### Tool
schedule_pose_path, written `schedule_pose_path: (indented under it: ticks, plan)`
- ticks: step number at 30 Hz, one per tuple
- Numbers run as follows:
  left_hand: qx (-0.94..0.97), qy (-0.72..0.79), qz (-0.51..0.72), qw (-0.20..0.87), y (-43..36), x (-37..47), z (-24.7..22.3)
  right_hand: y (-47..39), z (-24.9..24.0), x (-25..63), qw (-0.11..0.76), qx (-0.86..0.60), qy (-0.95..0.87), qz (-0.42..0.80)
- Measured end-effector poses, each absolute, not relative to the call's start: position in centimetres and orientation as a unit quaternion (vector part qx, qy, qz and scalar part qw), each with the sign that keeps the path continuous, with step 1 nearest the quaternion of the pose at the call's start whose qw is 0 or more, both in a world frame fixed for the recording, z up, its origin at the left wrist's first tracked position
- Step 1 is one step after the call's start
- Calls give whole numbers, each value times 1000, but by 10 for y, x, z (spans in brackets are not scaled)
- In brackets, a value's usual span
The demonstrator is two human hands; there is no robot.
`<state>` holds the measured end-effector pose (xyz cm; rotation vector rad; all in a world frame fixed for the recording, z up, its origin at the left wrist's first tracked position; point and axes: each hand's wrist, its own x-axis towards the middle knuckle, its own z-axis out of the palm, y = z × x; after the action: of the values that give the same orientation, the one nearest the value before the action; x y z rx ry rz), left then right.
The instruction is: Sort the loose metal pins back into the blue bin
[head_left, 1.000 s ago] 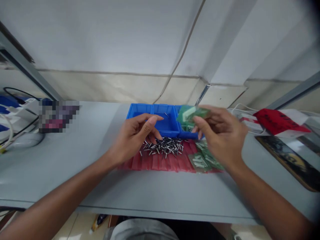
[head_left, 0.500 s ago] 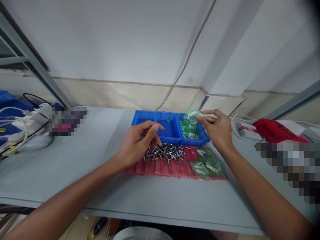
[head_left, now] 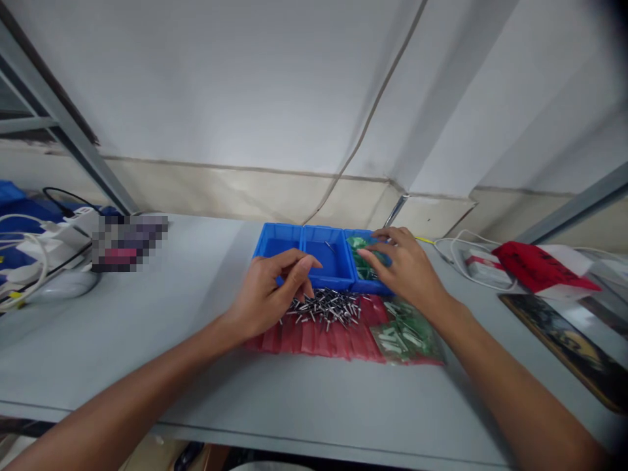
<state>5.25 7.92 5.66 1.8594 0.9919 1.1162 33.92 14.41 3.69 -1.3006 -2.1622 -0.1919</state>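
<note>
Hovering at two o'clock from the heaped metal fasteners (head_left: 336, 306), the right hand (head_left: 411, 265) is held with fingers parted over green packets (head_left: 360, 242) in the blue bin (head_left: 366, 286). Fasteners could be scattered if brushed by the left hand (head_left: 267, 286), curled at ten o'clock; whether anything is pinched there cannot be told. Some packets are hidden by the right fingers.

Nothing in your view can be read. Dark marks (head_left: 538, 267) on the red item (head_left: 513, 254) at your right are probably lettering, but they blur too much for you to make out any word, brand or number.
</note>
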Motion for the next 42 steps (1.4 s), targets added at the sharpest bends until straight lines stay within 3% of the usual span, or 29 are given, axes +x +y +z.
schedule_pose_path:
  ticks: [6, 17, 26, 29, 33, 42]
  plan:
    - [742, 388, 425, 344, 80, 52, 55, 130, 37, 335, 158, -470, -865, -80]
    - [763, 386, 415, 312, 78, 51, 57, 145, 40, 332, 182, -530, -826, -58]
    - [761, 395, 435, 275, 81, 50, 63, 154, 55, 323, 248, -591, -751, -157]
    - [757, 406, 439, 264, 82, 50, 62, 150, 59, 322, 220, -582, -762, -180]
    - [759, 414, 430, 260, 82, 50, 63, 148, 55, 320, 170, -572, -790, -141]
    - [800, 381, 415, 204, 73, 53, 63, 136, 42, 321, 161, -515, -842, -30]
